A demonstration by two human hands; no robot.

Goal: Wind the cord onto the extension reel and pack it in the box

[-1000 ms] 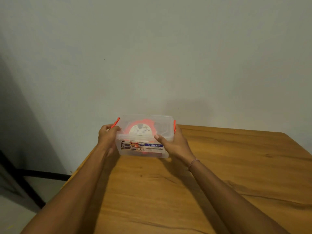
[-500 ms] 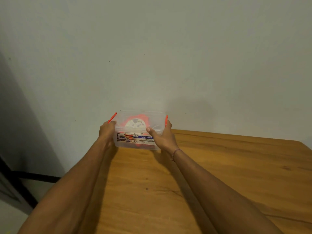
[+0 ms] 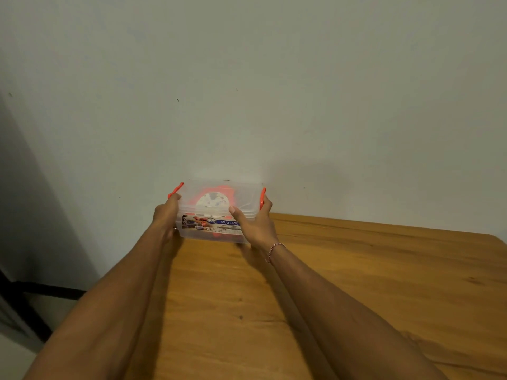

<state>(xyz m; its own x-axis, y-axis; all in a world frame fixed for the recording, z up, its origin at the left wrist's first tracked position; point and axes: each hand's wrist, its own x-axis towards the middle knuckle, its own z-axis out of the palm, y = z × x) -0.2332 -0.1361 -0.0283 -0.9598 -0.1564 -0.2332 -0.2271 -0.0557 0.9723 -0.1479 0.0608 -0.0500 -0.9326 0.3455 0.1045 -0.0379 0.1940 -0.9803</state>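
Observation:
A clear plastic box [image 3: 219, 230] with a lid and a "MULTI-BOX" label sits at the far left corner of the wooden table [image 3: 356, 283], close to the wall. Through the lid shows the orange extension reel [image 3: 214, 200] with its white round face; the cord is not visible. My left hand [image 3: 166, 215] grips the box's left end, fingers by the raised orange latch [image 3: 175, 190]. At the right end my right hand [image 3: 256, 223] grips the box, thumb on the lid, fingers by the other orange latch [image 3: 262, 198].
A plain pale wall [image 3: 274, 91] rises right behind the box. The table's left edge drops to a floor with a dark bar [image 3: 41, 290] along it. Bare wood stretches right of and nearer than the box.
Both hands slid the box away from me, toward the wall and the table's far left corner. The grip on both ends stayed the same.

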